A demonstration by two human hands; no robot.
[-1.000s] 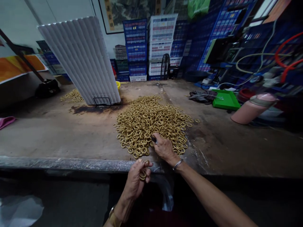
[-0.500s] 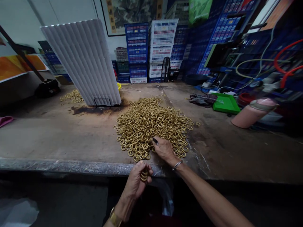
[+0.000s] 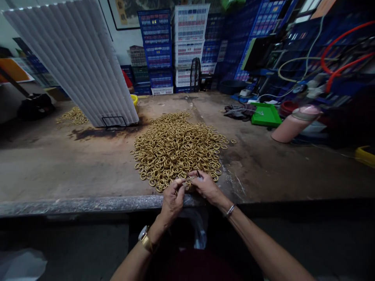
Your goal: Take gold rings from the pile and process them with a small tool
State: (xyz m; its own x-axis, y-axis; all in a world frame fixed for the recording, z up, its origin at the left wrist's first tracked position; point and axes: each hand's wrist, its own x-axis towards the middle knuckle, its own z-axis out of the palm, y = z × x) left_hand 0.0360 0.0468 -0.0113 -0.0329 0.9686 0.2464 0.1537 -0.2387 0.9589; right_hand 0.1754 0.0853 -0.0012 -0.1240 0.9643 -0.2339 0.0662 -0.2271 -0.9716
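Observation:
A broad heap of brass-coloured rings (image 3: pixel 172 146) lies on the worktable in front of me. At its near edge my left hand (image 3: pixel 172 201) is closed, fingers curled round a few of the rings, most of them hidden by the fingers. Close beside it, fingertips nearly meeting the left ones, my right hand (image 3: pixel 207 188) is also closed. A small dark, pen-like tool (image 3: pixel 198 174) sticks up from between its fingers; its exact kind is unclear. Some rings show just below the fingertips, and I cannot tell whether the right fingers hold one.
A tall white corrugated panel (image 3: pixel 76 58) stands in a black wire holder at the left, near a smaller ring pile (image 3: pixel 73 116). On the right are a green tray (image 3: pixel 266 114), a pink bottle (image 3: pixel 295 124) and hoses. Stacked crates (image 3: pixel 159 50) line the back. The worktable's front edge (image 3: pixel 88 205) runs below.
My right hand has drawn back from the heap toward the left hand. The left hand has risen to the table's edge, and the two now meet. The view has shifted right and downward.

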